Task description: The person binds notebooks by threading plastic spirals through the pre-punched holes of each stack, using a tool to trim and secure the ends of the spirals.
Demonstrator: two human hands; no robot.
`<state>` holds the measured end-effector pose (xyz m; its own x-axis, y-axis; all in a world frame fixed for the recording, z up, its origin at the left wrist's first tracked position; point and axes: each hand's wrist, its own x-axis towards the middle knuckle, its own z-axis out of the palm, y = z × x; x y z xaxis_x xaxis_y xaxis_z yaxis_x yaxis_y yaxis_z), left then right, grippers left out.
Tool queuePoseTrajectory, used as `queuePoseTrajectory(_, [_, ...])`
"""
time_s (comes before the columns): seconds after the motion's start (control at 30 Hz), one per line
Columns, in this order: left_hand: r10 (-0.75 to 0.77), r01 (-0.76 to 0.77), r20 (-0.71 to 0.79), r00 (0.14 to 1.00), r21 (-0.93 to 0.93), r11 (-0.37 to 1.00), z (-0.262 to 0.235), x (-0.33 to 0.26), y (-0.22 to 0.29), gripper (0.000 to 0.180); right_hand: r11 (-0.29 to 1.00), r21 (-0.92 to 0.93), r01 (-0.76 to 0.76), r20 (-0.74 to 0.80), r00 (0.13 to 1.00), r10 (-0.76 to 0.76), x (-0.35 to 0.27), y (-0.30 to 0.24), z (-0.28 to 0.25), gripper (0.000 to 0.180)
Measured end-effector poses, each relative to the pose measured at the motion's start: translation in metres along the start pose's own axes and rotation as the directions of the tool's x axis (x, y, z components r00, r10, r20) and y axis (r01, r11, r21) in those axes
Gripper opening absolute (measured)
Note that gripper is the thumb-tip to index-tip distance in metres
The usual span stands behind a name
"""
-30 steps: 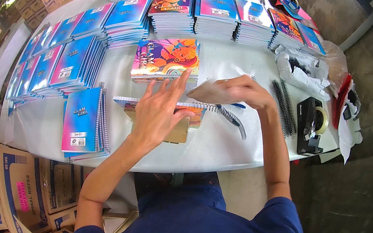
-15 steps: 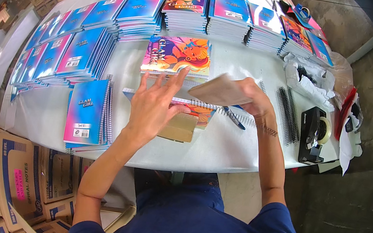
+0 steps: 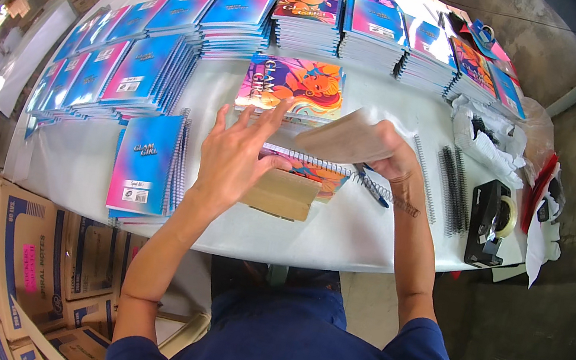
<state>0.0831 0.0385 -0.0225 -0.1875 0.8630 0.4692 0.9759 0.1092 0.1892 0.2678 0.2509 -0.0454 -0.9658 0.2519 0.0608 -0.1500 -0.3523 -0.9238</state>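
A spiral notebook (image 3: pixel 310 159) with a wire coil along its upper edge is in front of me, tilted over the table. My left hand (image 3: pixel 236 153) lies across its left part, fingers spread, with the thumb touching the near side. A grey-brown board cover (image 3: pixel 344 136) is lifted at the notebook's far side, its right end in my right hand (image 3: pixel 393 155); some fingertips are hidden. The loose coil end (image 3: pixel 404 204) sticks out to the right, by my right wrist. Below the notebook is a brown cardboard piece (image 3: pixel 281 198). A dark blue pen (image 3: pixel 377 188) lies beside the coil.
A stack with illustrated covers (image 3: pixel 295 87) stands just beyond my hands. Blue-pink notebook stacks (image 3: pixel 144 161) line the left and far side (image 3: pixel 376 24). At right are black coils (image 3: pixel 455 188), a tape dispenser (image 3: pixel 490 223) and crumpled wrapping (image 3: pixel 490 140). Cartons (image 3: pixel 35 253) stand lower left.
The view has swung slightly left, so the table things sit further right in the picture. My left hand has shifted a little along the notebook; the right still holds the board cover.
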Motion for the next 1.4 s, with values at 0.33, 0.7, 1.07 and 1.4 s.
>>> queuePoseTrajectory(0.33, [-0.050,0.050,0.013,0.999,0.001,0.999,-0.008,-0.003,-0.008,0.096,0.744,-0.667,-0.039,0.045,0.995,0.092,0.033,-0.001,0.026,0.051])
queuePoseTrajectory(0.7, [-0.243,0.152,-0.206,0.948,-0.377,0.914,0.008,-0.017,-0.035,0.111,0.904,-0.421,-0.068,0.068,0.992,0.106,0.042,0.001,0.020,0.041])
queuePoseTrajectory(1.07, [-0.431,0.209,0.171,0.886,-0.977,0.044,0.038,-0.036,-0.056,0.095,0.844,-0.521,-0.127,-0.041,0.991,0.124,0.059,0.005,0.041,0.046])
queuePoseTrajectory(1.4, [-0.470,0.107,0.122,0.874,-0.993,-0.058,0.042,-0.039,-0.058,0.081,0.799,-0.600,-0.045,0.002,0.998,0.058,0.068,0.000,0.056,0.042])
